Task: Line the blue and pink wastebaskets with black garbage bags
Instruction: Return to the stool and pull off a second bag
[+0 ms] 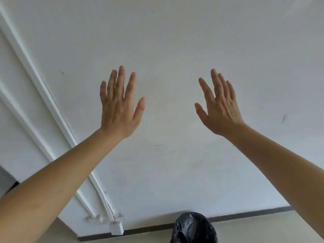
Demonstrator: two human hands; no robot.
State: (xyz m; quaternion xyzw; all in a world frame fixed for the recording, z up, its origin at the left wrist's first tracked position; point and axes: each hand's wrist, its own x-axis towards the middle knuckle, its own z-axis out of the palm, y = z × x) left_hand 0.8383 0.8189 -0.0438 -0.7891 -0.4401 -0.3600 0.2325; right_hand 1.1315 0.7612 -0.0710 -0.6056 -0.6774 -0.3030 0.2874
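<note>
My left hand (pixel 120 104) and my right hand (pixel 218 106) are raised in front of a white wall, backs toward me, fingers spread and holding nothing. Far below them, at the bottom edge, a black garbage bag (pixel 193 228) covers the top of a wastebasket standing on the floor by the wall. The basket's colour is hidden under the bag. No other wastebasket shows.
A white wall (pixel 175 41) fills most of the view, with white cable conduits (pixel 57 118) running diagonally down the left to a wall socket (pixel 116 228). A dark baseboard (pixel 245 215) meets a beige floor (pixel 143 238) at the bottom.
</note>
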